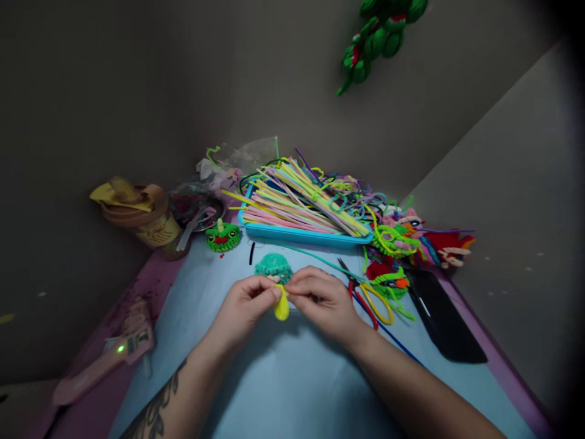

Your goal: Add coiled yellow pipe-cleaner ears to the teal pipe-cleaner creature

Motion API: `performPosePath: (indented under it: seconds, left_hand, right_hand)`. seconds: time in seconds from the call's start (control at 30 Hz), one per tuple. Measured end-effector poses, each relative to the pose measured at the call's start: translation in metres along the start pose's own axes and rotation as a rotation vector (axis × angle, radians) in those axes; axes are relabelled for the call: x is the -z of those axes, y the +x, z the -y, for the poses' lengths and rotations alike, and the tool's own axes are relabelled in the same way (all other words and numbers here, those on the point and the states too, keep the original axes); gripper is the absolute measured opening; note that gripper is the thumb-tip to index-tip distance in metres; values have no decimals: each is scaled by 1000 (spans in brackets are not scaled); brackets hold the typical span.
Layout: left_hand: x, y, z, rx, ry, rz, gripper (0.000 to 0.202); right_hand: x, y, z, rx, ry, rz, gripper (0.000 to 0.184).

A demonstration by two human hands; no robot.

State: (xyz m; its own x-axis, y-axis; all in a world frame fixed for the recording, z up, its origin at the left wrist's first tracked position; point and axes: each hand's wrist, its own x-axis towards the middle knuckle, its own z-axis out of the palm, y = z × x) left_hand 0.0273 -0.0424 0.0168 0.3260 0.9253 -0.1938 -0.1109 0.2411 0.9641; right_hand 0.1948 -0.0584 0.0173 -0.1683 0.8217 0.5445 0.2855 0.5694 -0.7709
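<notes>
Over the flat light-blue work sheet (283, 378), our left hand (244, 308) and right hand (329, 305) meet in narrow pinches, just nearer us than a round teal fuzzy piece (273, 263). Light, even pressure should spare the soft fibres. Both hands' fingertips hold the small bright-yellow fuzzy piece (281, 308) by its top, its rounded end hanging below.

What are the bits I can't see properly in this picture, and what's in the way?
All in the head view:
Yellow piece: upper part partly covered by the left hand and right hand.
Turquoise fuzzy piece: lower part hidden behind the hands.
Green hanging figures: cut off by the top edge.
Blue tray: its floor is covered by colourful sticks.
Pink glue gun: panel markings too small and blurred to read.
</notes>
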Motion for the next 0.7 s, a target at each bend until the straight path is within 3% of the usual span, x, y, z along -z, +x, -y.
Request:
performPosePath:
  seconds: [0.23,0.7]
  left_hand:
    - [-1,1,3,8,-90,-3,18]
    - [4,1,1,-95,59,-56,19]
  right_hand:
    - [-2,-2,4,137,-136,-5,22]
    - [-3,-2,9,169,-190,10,30]
